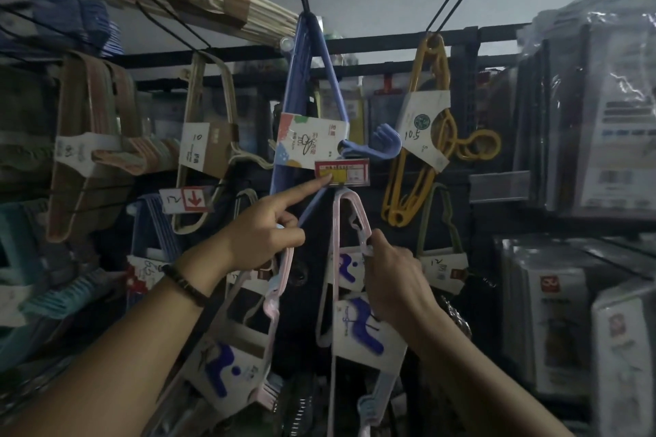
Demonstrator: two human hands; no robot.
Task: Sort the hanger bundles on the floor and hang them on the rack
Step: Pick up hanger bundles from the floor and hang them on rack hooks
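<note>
Two light, stiff bundles, likely slippery: left hand (262,234) grips one card-sleeved pink plastic hanger bundle (230,365), forefinger at the red-and-yellow price tag (342,172); right hand (394,273) pinches a second pink bundle (336,223) hanging beneath. Best held by hooks.

price tag (342,172) print: blurred beyond reading.
pink hanger bundle (369,337) below the price tag: cut off by the bottom edge.
boxes (603,117) right of the price tag: labels blurred.

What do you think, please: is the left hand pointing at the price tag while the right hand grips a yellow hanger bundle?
Not quite: in the head view the right hand grips a pink hanger bundle, not yellow; the left hand points at the price tag.
</note>
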